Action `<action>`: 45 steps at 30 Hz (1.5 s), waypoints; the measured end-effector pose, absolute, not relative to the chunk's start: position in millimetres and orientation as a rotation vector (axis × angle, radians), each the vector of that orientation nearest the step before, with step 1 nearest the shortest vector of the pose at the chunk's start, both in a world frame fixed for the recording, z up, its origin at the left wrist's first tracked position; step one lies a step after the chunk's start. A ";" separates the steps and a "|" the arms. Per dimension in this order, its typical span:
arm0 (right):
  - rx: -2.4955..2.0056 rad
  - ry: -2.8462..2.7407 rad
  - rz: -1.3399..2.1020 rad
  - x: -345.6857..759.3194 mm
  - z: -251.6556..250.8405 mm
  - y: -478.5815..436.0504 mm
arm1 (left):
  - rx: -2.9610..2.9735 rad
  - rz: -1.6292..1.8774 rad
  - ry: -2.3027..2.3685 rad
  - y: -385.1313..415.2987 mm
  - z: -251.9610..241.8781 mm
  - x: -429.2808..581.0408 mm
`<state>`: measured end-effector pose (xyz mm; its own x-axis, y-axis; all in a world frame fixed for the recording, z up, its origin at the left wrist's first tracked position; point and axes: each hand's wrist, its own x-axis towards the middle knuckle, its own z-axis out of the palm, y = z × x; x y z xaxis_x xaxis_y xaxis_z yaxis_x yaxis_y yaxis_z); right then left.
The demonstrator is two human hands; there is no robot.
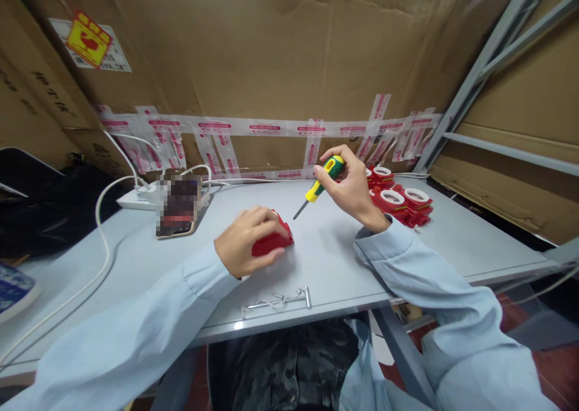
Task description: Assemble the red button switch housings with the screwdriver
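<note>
My left hand (246, 239) is closed around a red plastic part (275, 242) that rests on the grey table (335, 278); the fingers cover much of it. Up and to the right, my right hand (350, 184) grips a screwdriver (324, 177) by its green and yellow handle. Its dark tip points down and left, above the table and apart from the red part. Close to the front edge lie several small screws (278, 297) beside a thin metal rod with a crosspiece (307, 297).
Several red parts with white rings (402, 203) are grouped behind my right wrist. A phone (178, 209) leans by a white power strip (138, 198) at the back left, with a white cable (102, 230) running forward. A large cardboard box (253, 55) walls off the back.
</note>
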<state>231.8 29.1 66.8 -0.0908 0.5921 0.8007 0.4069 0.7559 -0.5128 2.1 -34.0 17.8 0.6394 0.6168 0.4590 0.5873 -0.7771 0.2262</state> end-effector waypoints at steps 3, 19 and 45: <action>-0.778 -1.722 0.162 227.2 70.7 27.7 | 2.731 0.711 1.519 -22.7 11.3 -3.1; -0.772 -1.864 0.151 207.0 80.0 30.0 | 2.518 0.629 0.973 -8.5 3.0 -4.3; -1.357 -1.969 -0.477 185.8 91.6 13.2 | 2.509 0.625 0.974 -9.7 3.9 -1.4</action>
<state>185.8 13.2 91.6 -0.2171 0.6659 0.7137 0.9187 0.3865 -0.0812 -1.4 -9.7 3.9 0.6619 0.7009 0.2658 0.5338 -0.6896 0.4894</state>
